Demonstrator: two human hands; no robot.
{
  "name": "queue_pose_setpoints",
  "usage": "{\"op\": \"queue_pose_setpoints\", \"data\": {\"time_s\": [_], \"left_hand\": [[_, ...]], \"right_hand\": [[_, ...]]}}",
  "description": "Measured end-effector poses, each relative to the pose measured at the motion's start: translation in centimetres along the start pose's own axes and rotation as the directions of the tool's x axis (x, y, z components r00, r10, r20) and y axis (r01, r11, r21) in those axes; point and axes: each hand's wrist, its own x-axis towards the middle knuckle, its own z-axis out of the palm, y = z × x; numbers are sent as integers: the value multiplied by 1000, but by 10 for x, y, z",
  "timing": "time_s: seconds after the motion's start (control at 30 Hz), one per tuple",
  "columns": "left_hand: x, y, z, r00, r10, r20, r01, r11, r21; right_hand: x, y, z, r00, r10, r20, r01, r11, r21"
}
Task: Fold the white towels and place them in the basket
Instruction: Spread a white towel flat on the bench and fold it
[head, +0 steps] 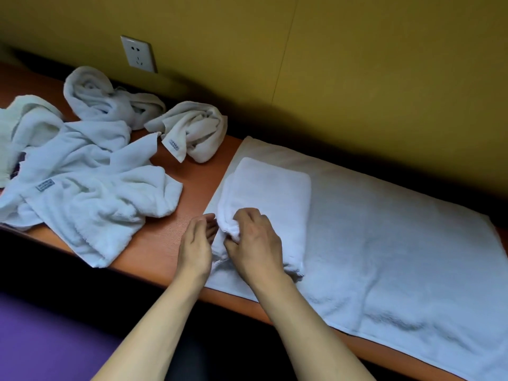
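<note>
We count one folded towel (270, 193) lying on a flat towel (398, 243), plus roughly four crumpled ones (90, 171) to the left. Our right hand (257, 244) has its fingers pinching the folded one's near corner; left hand (196, 243) is beside it, fingers loose. Orange table (198, 166), yellow wall (357, 64), one socket (138, 54).

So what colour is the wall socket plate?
The socket plate is white, set in a mustard-yellow wall; the head view shows it.

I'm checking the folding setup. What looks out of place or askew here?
No basket shows. Crumpled white towels sprawl unfolded on the orange counter, one corner overhanging its front edge. The right hand grips a folded white towel.
</note>
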Motion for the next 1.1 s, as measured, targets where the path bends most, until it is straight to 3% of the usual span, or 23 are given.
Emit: {"op": "queue_pose_setpoints", "data": {"time_s": [0.13,0.2,0.27,0.33,0.4,0.47,0.6,0.77,0.87,1.1], "left_hand": [[0,9,-4,996,34,87,-46,989,141],[1,21,-2,992,16,126,-46,971,235],[6,31,2,983,-77,168,13,937,350],[15,35,5,976,-135,168,51,901,430],[25,38,7,974,-166,153,72,869,490],[32,42,10,969,-189,157,72,829,555],[33,43,16,961,-174,217,20,822,569],[33,35,22,971,-156,182,73,917,393],[24,37,30,986,-86,143,42,958,282],[-22,42,71,963,41,265,-136,927,349]], "right_hand": [[0,4,-17,969,1,246,-64,966,252],[-3,14,-34,983,22,182,-96,907,411],[-4,38,-45,980,188,-69,-146,907,395],[-6,65,-52,904,396,-163,-329,886,328],[-9,84,-55,826,560,-61,-514,793,327],[-7,93,-51,791,607,79,-579,699,421],[0,98,-39,787,585,195,-576,586,570],[8,93,-40,806,547,227,-535,508,675],[5,94,-42,826,542,157,-463,491,738],[-27,135,-81,860,509,49,-322,465,825]]}}
